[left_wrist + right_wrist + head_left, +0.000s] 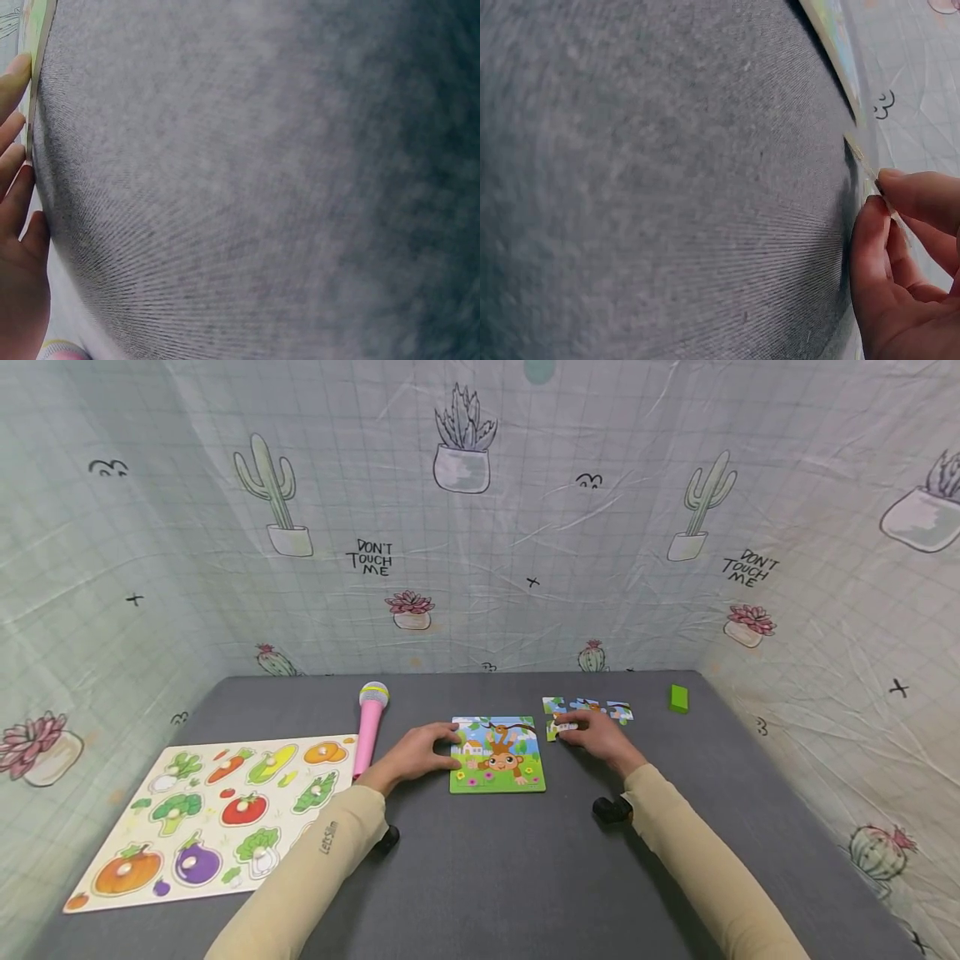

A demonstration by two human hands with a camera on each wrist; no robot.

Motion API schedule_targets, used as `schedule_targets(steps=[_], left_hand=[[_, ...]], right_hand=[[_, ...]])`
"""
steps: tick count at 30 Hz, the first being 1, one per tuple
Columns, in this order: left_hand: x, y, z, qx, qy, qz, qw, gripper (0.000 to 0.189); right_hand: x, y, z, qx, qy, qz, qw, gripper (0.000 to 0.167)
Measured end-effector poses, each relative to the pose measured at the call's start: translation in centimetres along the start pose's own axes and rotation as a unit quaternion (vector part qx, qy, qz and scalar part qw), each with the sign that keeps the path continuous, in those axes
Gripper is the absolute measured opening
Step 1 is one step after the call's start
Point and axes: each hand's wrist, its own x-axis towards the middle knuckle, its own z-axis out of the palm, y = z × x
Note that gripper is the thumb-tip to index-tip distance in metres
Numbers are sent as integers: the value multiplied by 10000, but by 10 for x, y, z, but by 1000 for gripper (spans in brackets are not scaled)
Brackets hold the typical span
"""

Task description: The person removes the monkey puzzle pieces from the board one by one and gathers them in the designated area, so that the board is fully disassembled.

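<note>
While the dark gray table (480,877) spreads all around the monkey puzzle (497,757), the vegetable board (213,835) takes the space to the puzzle's left, set aside, perhaps, to leave the middle for handwork. The monkey puzzle itself lies flat between the left hand (420,752) and the right hand (600,737), probably so that either can reach it. The pink microphone (367,727) lies left of the puzzle, past the left hand, seemingly out of the work. At the puzzle's left edge the left hand rests with thumb and fingers spread apart, touching it, likely to steady it. To the puzzle's right, the right hand is narrowed into a pinch. The loose pieces (585,702) lie right of the puzzle's far corner, just beyond the right hand and apparently within easy reach; the green block (678,699) sits farther right of the puzzle. The smallest thing, a thin puzzle piece (860,156), is between the right hand's thumb and fingers, near the puzzle's right side and well apart from the left hand; so light a grip would suit its thinness.
</note>
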Motion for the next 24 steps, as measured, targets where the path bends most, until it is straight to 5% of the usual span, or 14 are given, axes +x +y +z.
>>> schedule_targets(steps=[13,24], left_hand=[[-2,0,0,52,-9,-6,10000,41],[-3,2,0,76,20,21,10000,40]], right_hand=[[5,4,7,-772,365,-498,9951,27],[1,8,2,-764,136,-675,9947,34]])
